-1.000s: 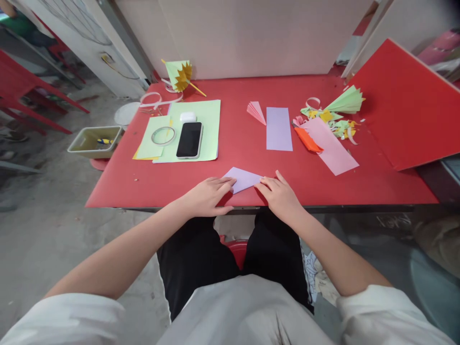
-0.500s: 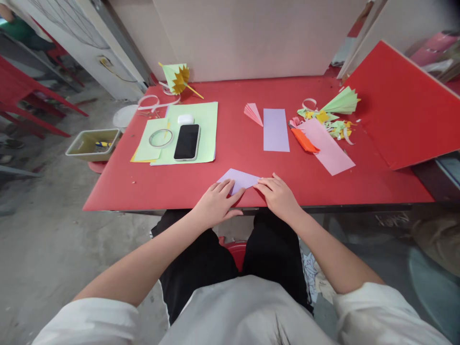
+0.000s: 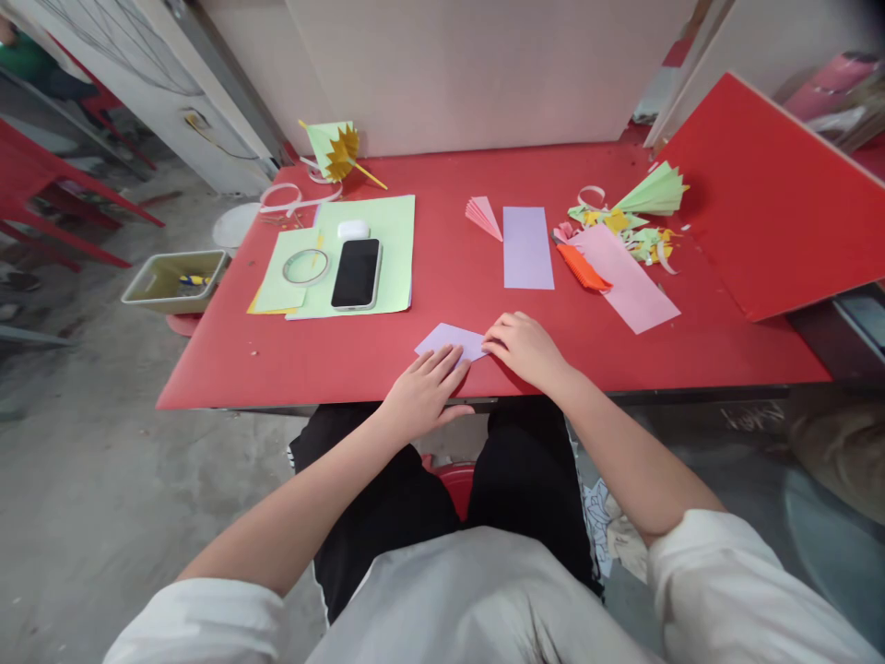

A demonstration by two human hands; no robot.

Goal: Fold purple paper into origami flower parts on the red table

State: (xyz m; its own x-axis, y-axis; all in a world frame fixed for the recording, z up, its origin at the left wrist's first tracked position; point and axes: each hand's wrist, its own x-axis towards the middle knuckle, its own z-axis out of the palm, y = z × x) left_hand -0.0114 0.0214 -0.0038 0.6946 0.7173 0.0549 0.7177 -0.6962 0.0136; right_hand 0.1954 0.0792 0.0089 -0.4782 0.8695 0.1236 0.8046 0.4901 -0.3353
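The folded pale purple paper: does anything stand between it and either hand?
Nothing visible: the bare left hand lies on the folded pale purple paper; the bare right hand touches its right-hand end.

Left hand [image 3: 418, 395] lies palm-down, thumb [image 3: 456, 411] out, while the right hand [image 3: 528, 350] curls, fingertips [image 3: 489, 345] seemingly pinched

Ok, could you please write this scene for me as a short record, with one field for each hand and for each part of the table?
Surface: red table
Left hand: spread over the folded purple paper
Right hand: fingertips at that paper's right end; exact grip unclear
Table left: phone, white case and tape roll on green sheets
Table middle: pleated pink paper beside a flat purple sheet
Table right: orange cutter overlapping a pink sheet; pleated green paper behind
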